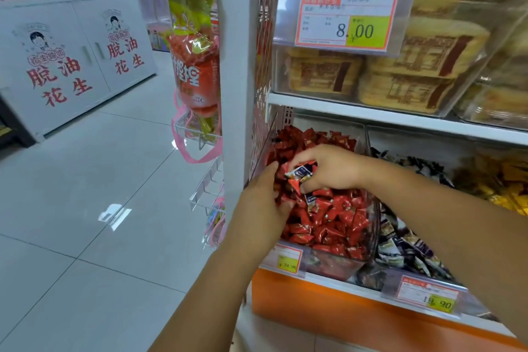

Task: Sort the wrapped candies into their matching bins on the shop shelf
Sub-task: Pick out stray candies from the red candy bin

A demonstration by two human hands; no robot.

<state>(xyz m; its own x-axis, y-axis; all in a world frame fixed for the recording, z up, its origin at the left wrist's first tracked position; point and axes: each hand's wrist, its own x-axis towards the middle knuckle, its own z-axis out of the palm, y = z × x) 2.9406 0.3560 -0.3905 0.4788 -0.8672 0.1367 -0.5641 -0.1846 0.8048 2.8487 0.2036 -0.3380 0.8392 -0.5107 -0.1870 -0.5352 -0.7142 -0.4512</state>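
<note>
A clear bin point(368, 248) on the lower shelf is heaped with red wrapped candies point(331, 220). My right hand point(331, 168) reaches over the heap and grips a small bunch of wrappers point(301, 174), one blue and white among red ones. Another blue-white candy point(311, 198) lies just below it in the red pile. My left hand point(263, 203) is dug into the left side of the same heap, fingers curled among red candies. The neighbouring bin to the right holds dark purple and white wrapped candies point(405, 248). Further right sit yellow wrapped candies point(505, 183).
Boxes of biscuits point(408, 66) fill the shelf above, behind an 8.00 price tag point(347, 20). Price tags point(288, 258) line the orange shelf front point(314, 303). Red snack bags point(194, 66) hang on the shelf's white end post. A white cabinet point(71, 46) stands left across the tiled floor.
</note>
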